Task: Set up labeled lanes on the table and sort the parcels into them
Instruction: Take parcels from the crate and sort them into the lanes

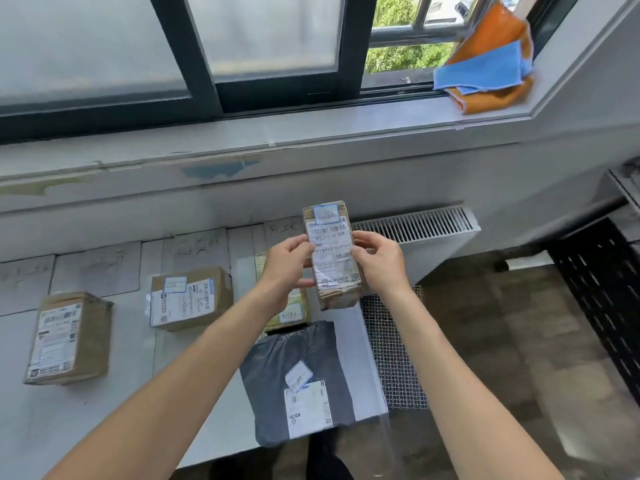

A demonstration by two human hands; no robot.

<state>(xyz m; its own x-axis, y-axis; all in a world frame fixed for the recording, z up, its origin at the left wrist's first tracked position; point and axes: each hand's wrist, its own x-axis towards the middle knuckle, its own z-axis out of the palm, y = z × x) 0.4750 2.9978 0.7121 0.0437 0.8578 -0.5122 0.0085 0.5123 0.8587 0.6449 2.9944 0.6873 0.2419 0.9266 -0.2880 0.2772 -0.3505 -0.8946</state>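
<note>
Cardboard parcel [333,256], small, stiff, probably light, sits lifted above the table's [104,420] far right corner; I clamp my left hand [289,261] and right hand [379,263] on its long sides, avoiding the slick taped label.

White table [104,427]: paper lane labels [100,268], three boxes, grey mailer [277,368].

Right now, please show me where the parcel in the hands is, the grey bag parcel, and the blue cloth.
held parcel [331,252]: head view, on its white shipping label.
grey bag parcel [273,365]: head view, on bare grey plastic.
blue cloth [485,69]: head view, on its middle.
</note>
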